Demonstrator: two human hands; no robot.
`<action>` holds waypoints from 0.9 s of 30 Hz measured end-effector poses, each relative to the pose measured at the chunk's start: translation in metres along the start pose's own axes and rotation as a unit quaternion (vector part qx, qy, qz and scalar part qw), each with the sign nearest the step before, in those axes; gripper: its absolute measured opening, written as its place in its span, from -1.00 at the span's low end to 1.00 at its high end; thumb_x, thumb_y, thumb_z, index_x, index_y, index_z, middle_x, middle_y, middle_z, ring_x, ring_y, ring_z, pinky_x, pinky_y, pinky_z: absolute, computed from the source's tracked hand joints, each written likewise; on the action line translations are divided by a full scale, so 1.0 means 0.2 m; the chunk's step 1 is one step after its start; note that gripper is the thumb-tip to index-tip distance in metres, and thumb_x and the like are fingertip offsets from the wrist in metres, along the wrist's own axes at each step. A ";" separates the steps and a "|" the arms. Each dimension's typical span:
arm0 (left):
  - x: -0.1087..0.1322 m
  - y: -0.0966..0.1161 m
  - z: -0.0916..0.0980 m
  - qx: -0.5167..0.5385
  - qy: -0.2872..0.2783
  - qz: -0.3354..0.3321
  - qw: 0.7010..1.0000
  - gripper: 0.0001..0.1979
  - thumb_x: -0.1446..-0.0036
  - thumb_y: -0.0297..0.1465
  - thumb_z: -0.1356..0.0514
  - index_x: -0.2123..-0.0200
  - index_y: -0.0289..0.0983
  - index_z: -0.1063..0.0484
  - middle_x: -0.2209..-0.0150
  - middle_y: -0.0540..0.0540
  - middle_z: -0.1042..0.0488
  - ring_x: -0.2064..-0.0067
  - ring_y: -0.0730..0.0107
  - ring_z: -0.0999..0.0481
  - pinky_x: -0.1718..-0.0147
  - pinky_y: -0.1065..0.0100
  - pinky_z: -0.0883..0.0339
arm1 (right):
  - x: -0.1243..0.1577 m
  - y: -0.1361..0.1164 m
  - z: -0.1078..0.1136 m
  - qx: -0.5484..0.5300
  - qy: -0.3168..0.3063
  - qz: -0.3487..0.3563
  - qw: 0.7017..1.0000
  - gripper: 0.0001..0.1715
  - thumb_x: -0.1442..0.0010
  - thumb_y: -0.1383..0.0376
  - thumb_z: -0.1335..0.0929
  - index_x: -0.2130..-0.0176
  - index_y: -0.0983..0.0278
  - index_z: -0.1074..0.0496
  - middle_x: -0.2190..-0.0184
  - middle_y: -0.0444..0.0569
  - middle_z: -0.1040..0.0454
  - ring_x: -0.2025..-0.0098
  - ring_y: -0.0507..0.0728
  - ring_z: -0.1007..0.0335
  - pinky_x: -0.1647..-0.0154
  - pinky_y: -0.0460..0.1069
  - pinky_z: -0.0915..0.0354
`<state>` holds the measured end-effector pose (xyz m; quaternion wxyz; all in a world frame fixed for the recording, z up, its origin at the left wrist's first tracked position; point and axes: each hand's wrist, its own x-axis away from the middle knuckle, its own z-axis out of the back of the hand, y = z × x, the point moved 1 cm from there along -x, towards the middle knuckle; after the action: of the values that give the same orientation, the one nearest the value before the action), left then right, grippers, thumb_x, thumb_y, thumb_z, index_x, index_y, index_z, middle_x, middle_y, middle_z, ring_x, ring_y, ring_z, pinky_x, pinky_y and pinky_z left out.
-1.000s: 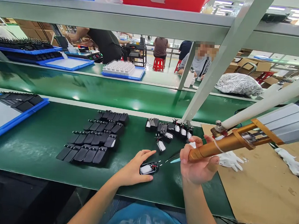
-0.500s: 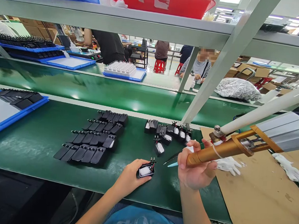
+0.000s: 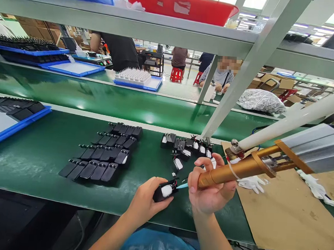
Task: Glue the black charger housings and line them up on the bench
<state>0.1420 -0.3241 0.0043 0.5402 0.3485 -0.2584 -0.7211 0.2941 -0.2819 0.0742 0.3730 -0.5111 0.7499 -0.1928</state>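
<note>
My left hand (image 3: 148, 195) is closed around a small open black case (image 3: 165, 191) with a white piece and thin wires inside. My right hand (image 3: 210, 188) grips a gold-coloured dispensing tool (image 3: 232, 172) hung on a white arm. Its light-blue tip (image 3: 182, 186) points left and meets the case's right end, near the wires. Dark tweezers show partly beside my right fingers. Behind my hands lie several open black cases (image 3: 178, 163) with white pieces. To the left, closed black cases (image 3: 96, 169) lie in rows.
A blue tray (image 3: 16, 127) with black cases is at the left. Brown cardboard (image 3: 280, 215) and white gloves (image 3: 252, 183) lie at the right. A slanted metal post (image 3: 231, 95) rises behind the cases. Beyond the green divider, people sit at other benches.
My right hand and the tool have moved left, bringing the blue tip to the case. The case in my left hand has turned and tilted slightly.
</note>
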 end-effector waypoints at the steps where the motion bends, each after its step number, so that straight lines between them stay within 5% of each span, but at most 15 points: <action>1: 0.00 0.01 0.00 0.000 0.001 -0.004 1.000 -0.75 -0.05 -0.34 -0.26 0.18 -0.20 -0.35 0.30 0.00 -0.51 0.30 0.35 -0.52 0.34 0.38 -0.36 | 0.00 0.00 0.00 0.001 0.002 0.003 1.000 -0.43 -0.13 -0.16 -0.17 0.06 0.15 -0.31 0.36 -0.10 -0.46 0.81 -0.08 -0.16 0.86 -0.13 -0.02; 11: 0.00 0.05 0.00 -0.003 0.011 -0.016 1.000 -0.74 -0.03 -0.35 -0.27 0.18 -0.20 -0.35 0.31 0.01 -0.51 0.32 0.37 -0.51 0.35 0.40 -0.34 | 0.00 0.00 0.02 0.005 -0.006 0.030 1.000 -0.55 -0.16 -0.11 -0.15 0.31 0.17 -0.29 0.35 -0.12 -0.46 0.83 -0.08 -0.17 0.87 -0.13 0.10; 17: 0.01 0.03 0.00 0.008 0.009 -0.010 1.000 -0.72 -0.04 -0.36 -0.27 0.15 -0.19 -0.34 0.28 0.01 -0.51 0.30 0.37 -0.51 0.33 0.39 -0.35 | 0.00 0.00 -0.01 0.015 0.001 0.018 1.000 -0.39 -0.15 -0.17 -0.12 0.07 0.17 -0.31 0.35 -0.07 -0.49 0.83 -0.07 -0.16 0.87 -0.13 0.07; 27: 0.00 -0.01 -0.08 0.057 0.015 0.009 0.998 -0.67 -0.07 -0.42 -0.21 0.06 -0.17 -0.30 0.21 -0.02 -0.51 0.24 0.36 -0.52 0.27 0.37 -0.39 | 0.01 0.02 -0.06 -0.002 0.001 0.017 1.000 -0.41 -0.16 -0.15 -0.13 0.07 0.18 -0.33 0.34 -0.07 -0.49 0.82 -0.07 -0.18 0.85 -0.13 0.07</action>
<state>0.1529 -0.3234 -0.0068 0.5299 0.3873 -0.2937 -0.6949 0.2830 -0.2833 0.0784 0.3742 -0.4985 0.7597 -0.1854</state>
